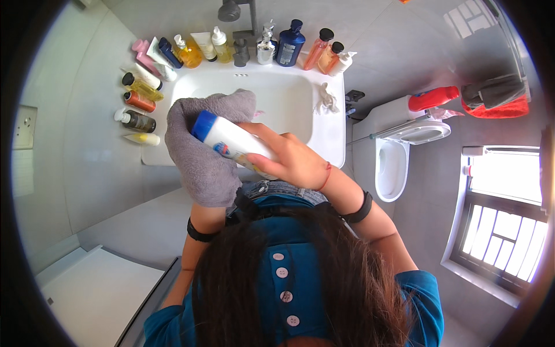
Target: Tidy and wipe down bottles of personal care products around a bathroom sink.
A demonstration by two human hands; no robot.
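My right hand (pixel 292 160) grips the lower part of a white plastic bottle with a blue cap (pixel 236 141), tilted with its cap toward the upper left. A grey towel (pixel 190 160) is draped over my left hand, which it covers completely; only the forearm with a black band shows below it. The bottle's cap end rests against or just over the towel. How my left fingers are set under the cloth cannot be seen. Both hands are at the front edge of a white washbasin (pixel 286 99).
Several bottles and tubes line the basin's left and back rims, among them a dark blue bottle (pixel 290 45) and an amber pump bottle (pixel 188 54). A dark faucet (pixel 241 53) stands at the back. A crumpled white cloth (pixel 327 99) lies on the right rim. Further right is a toilet (pixel 392 167).
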